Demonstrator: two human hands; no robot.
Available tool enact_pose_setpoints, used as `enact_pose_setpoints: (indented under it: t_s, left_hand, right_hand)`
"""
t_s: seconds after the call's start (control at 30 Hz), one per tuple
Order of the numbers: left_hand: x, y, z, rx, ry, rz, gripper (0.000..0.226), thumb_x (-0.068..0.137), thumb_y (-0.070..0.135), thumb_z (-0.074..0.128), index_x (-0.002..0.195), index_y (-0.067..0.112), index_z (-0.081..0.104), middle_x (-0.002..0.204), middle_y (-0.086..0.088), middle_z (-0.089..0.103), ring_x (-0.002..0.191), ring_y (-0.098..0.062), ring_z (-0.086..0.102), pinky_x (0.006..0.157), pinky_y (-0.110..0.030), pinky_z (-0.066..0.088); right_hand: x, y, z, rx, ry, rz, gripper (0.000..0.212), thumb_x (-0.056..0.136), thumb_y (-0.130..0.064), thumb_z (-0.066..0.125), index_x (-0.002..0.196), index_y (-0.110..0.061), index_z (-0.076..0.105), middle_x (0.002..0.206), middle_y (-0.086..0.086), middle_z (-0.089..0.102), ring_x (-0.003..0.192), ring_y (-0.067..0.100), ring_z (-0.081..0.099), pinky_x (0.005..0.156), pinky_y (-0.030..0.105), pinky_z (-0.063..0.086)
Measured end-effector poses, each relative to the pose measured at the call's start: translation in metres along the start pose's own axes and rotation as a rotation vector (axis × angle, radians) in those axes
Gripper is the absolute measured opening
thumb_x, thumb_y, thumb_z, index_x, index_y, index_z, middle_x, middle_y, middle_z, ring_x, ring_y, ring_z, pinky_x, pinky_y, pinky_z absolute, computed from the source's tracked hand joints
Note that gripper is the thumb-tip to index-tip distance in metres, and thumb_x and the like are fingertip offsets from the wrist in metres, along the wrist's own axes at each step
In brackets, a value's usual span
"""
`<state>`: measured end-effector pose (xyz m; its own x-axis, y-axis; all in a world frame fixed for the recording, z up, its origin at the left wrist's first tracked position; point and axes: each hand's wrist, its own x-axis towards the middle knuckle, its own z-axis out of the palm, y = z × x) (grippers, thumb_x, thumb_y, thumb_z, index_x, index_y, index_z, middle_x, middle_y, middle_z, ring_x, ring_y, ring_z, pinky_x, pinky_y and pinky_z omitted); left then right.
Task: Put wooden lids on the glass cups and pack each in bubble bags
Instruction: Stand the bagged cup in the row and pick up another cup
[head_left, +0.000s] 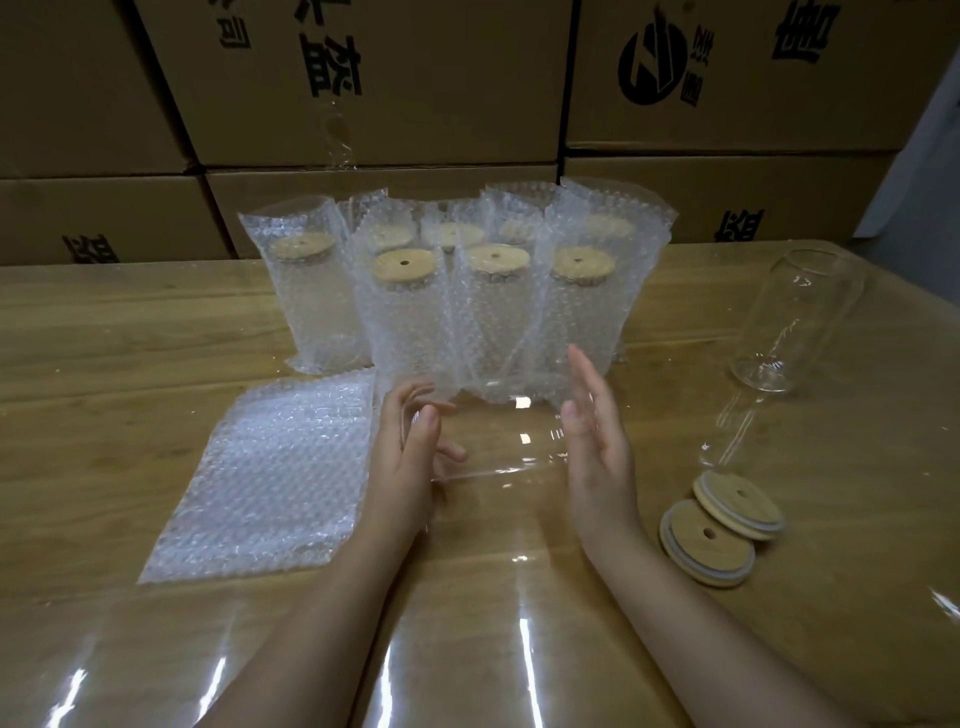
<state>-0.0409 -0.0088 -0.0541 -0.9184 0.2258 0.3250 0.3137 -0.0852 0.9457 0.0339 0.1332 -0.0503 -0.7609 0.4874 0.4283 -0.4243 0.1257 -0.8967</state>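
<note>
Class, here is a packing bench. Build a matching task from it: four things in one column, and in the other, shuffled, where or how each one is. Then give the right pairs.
Things
1. flat bubble bags
2. bare glass cup
3. loose wooden lids
4. packed cups

Place or state
A. standing on the right, no lid on it
B. upright in bubble bags, lids on, in the middle
C. lying flat on the left
D. two together, lying front right

Pairs: 1-C, 2-A, 3-D, 4-B
</note>
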Motion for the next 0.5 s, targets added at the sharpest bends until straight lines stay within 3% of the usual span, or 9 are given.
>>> enact_pose_setpoints:
  t_s: [0.07, 0.2, 0.3, 0.43, 0.5]
  left_hand:
    - [0.0, 0.0, 0.0, -0.041, -0.006, 0.001, 0.055, 0.075, 0.059, 0.044, 0.115, 0.023, 0.048, 0.101, -0.006, 0.061, 0.057, -0.014, 0.063, 0.044, -0.017, 0.041]
    - [0.001, 0.0, -0.002, -0.094, 0.028, -0.018, 0.049, 0.075, 0.061, 0.044, 0.113, 0.03, 0.051, 0.098, 0.005, 0.065, 0.06, -0.015, 0.064, 0.045, -0.019, 0.044]
    - [-0.001, 0.0, -0.002, -0.093, 0.068, 0.007, 0.048, 0.077, 0.062, 0.044, 0.115, 0.033, 0.048, 0.1, 0.011, 0.064, 0.065, -0.016, 0.064, 0.05, -0.024, 0.047]
    - [-0.003, 0.002, 0.0, -0.07, 0.072, 0.042, 0.047, 0.079, 0.062, 0.044, 0.12, 0.039, 0.043, 0.115, 0.003, 0.058, 0.082, -0.036, 0.064, 0.061, -0.045, 0.053]
    - [-0.002, 0.002, 0.001, -0.033, 0.064, 0.063, 0.047, 0.081, 0.062, 0.042, 0.122, 0.039, 0.04, 0.121, -0.004, 0.055, 0.087, -0.036, 0.065, 0.065, -0.038, 0.054]
  right_hand:
    - [0.003, 0.0, -0.001, 0.024, -0.019, 0.03, 0.053, 0.086, -0.049, 0.047, 0.137, -0.034, 0.043, 0.143, -0.021, 0.046, 0.134, -0.005, 0.037, 0.105, 0.011, 0.033]
    - [0.003, 0.005, 0.0, 0.048, -0.07, 0.146, 0.057, 0.08, -0.062, 0.049, 0.133, -0.043, 0.042, 0.138, -0.024, 0.049, 0.129, -0.005, 0.043, 0.111, 0.026, 0.035]
    - [0.004, 0.009, 0.0, 0.049, -0.07, 0.241, 0.076, 0.072, -0.072, 0.05, 0.138, -0.034, 0.044, 0.136, -0.018, 0.053, 0.128, -0.001, 0.047, 0.114, 0.037, 0.032]
    - [0.004, 0.012, 0.002, 0.022, -0.017, 0.276, 0.082, 0.071, -0.07, 0.053, 0.136, -0.021, 0.05, 0.138, -0.008, 0.054, 0.128, 0.003, 0.048, 0.114, 0.039, 0.033]
    - [0.003, 0.013, 0.003, 0.018, 0.029, 0.287, 0.075, 0.073, -0.066, 0.055, 0.129, -0.017, 0.057, 0.132, -0.007, 0.059, 0.123, 0.005, 0.053, 0.111, 0.037, 0.038]
